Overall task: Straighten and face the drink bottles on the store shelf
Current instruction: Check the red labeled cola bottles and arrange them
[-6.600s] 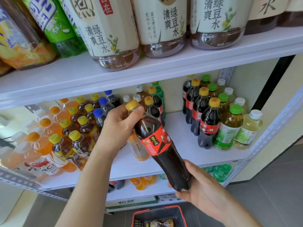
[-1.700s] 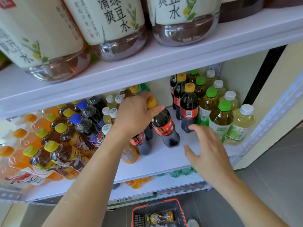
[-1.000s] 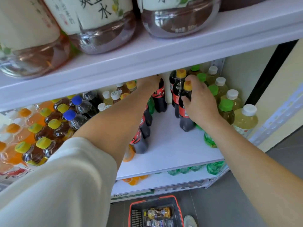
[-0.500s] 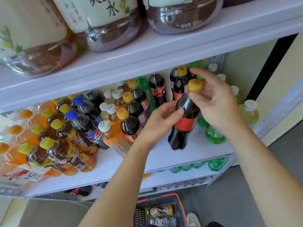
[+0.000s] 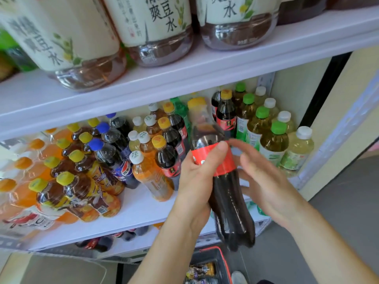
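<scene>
A dark cola bottle [image 5: 229, 201] with a yellow cap and red label is held in front of the middle shelf [image 5: 131, 214]. My left hand [image 5: 196, 181] grips it around the label, thumb across the red band. My right hand [image 5: 266, 181] is behind and right of the bottle with fingers spread, blurred; contact with the bottle is unclear. On the shelf stand rows of yellow-capped cola bottles [image 5: 168, 156] left of the gap and another cola row [image 5: 226, 113] at the back right.
Green-capped tea bottles [image 5: 273, 140] and white-capped pale bottles [image 5: 299, 146] fill the shelf's right end. Orange drinks, iced teas [image 5: 82, 189] and blue-capped colas [image 5: 114, 156] crowd the left. Large bottles sit on the upper shelf [image 5: 184, 74]. A red basket [image 5: 211, 263] is on the floor below.
The cola bottle has come off the shelf toward me and lower. My left hand now wraps its label; my right hand has let go of the cap and dropped beside it.
</scene>
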Available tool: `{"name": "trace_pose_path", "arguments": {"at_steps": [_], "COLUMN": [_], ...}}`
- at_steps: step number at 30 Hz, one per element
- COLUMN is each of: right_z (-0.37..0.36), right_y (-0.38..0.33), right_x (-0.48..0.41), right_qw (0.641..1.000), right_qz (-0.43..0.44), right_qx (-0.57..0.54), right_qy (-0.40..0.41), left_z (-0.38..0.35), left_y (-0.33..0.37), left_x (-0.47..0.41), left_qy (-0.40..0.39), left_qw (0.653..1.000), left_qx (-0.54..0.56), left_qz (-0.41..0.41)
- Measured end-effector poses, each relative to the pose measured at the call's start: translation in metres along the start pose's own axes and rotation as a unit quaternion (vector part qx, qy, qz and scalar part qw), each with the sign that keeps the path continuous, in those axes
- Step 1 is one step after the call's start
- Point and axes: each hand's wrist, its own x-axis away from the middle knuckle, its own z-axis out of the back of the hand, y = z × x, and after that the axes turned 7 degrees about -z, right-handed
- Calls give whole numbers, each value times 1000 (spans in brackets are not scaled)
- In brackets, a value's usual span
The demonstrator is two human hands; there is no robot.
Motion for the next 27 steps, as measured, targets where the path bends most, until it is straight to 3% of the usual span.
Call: {"name": "trace_pose_path", "arguments": {"at_steps": [3, 6, 8, 10, 13, 16, 18, 21, 24, 27], "right_z": [-6, -18, -21, -19, -12, -12, -13, -11, -5, 2], "right_y": [20, 34, 37, 35, 28, 26, 30, 33, 34, 33], "right_x": [24, 35, 39, 40, 44, 43, 41, 38, 36, 33], "right_qw": [993, 987, 994, 996, 948, 896, 881, 892, 927, 983], "right_qz": [-42, -14, -9, -56, -140, -161, -157, -157, -158, -96], "right_qx": [109, 153, 77, -58, -261, -344, -364, -351, -307, -145], "right_qy": [-28, 43, 74, 30, -121, -229, -257, -238, -148, -51], "left_z": [-1, -3, -1, 6, 16, 17, 13, 11, 10, 14], "left_y": [3, 2, 2, 7, 13, 12, 7, 1, -1, 1], "left_x": [-2, 0, 1, -2, -10, -13, -12, -12, -9, -10], "left_qy": [64, 77, 50, 22, -52, -145, -178, -140, -67, 4], "left_qw": [998, 997, 999, 999, 992, 980, 974, 982, 993, 997], "left_qx": [4, -1, 16, 48, 111, 130, 136, 112, 82, 74], "left_qz": [-25, -24, -12, 0, 25, 32, 43, 54, 53, 5]}}
